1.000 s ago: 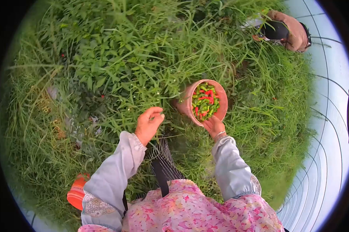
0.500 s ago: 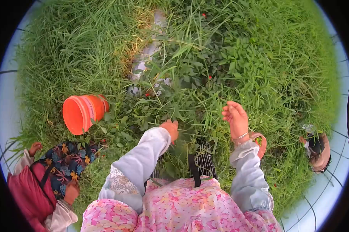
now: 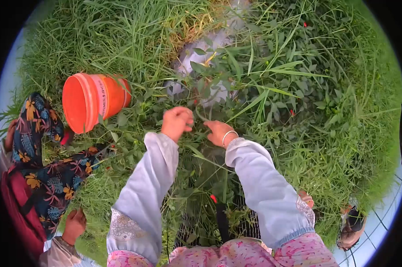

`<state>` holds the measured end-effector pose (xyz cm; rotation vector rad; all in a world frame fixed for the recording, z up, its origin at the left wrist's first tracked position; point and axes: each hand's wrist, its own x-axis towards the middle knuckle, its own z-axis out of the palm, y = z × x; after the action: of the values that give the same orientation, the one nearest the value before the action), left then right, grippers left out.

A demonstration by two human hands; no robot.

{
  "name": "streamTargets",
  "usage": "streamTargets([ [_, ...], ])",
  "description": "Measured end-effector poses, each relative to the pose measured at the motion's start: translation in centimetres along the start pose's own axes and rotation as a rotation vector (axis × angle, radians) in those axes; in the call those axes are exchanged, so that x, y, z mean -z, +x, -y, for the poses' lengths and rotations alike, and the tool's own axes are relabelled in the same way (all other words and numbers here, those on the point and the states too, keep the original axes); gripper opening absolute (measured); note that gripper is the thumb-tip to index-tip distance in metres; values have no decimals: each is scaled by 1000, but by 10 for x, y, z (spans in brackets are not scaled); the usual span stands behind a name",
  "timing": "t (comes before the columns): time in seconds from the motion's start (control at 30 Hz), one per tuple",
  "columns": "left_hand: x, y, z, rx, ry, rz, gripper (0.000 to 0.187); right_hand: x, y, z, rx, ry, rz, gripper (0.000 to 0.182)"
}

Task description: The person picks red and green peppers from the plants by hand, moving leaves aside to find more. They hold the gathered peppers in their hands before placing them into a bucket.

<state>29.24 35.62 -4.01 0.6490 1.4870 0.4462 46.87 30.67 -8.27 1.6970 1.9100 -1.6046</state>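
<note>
Green leafy plants (image 3: 201, 66) with a few small red fruits, such as the one at the right (image 3: 292, 113), fill the middle. My left hand (image 3: 177, 123) is over the foliage with its fingers curled; what they hold, if anything, is too small to name. Close to its right, my right hand (image 3: 221, 132) reaches into the stems, its fingers closed together around something hidden by leaves. The hands are near each other but apart. Another red fruit (image 3: 214, 198) lies below them, near my legs.
An orange bucket (image 3: 114, 95) lies tipped on its side in the grass at the left. A co-worker in flowered cloth (image 3: 54, 178) is at the lower left. Another person (image 3: 352, 227) shows at the lower right. Pale sheeting (image 3: 216, 40) runs between the plants.
My right hand has come from the raised position at the right down to the plants beside my left hand. My left hand has moved up out of the lower foliage. The view has shifted.
</note>
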Motion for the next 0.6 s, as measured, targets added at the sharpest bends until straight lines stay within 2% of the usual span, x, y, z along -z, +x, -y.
streamTargets([
  [0.07,20,58,14,-71,239,-149,29,-5,-3,-9,-33,-115,211,45],
  [0.1,20,81,20,-171,417,-198,34,-32,-3,-31,25,-106,136,44],
  [0.17,19,108,38,-354,784,-290,45,-47,-15,-39,55,-58,187,44],
  [0.27,-3,118,46,-243,717,-169,58,-69,-28,-58,78,-6,210,48],
  [0.37,-10,113,64,-163,784,-16,40,-74,-26,-69,191,106,113,43],
  [0.4,-10,104,68,-154,805,17,36,-68,-23,-66,100,381,108,41],
  [0.47,-2,87,87,-276,837,2,27,-44,-7,-58,-94,927,90,36],
  [0.5,4,80,101,-382,883,-5,25,-40,7,-60,-95,1027,17,33],
  [0.53,4,62,95,-495,749,-4,21,-29,21,-54,-96,1126,-58,31],
  [0.6,16,52,115,-625,741,-7,19,-16,46,-48,-218,1290,-58,31],
])
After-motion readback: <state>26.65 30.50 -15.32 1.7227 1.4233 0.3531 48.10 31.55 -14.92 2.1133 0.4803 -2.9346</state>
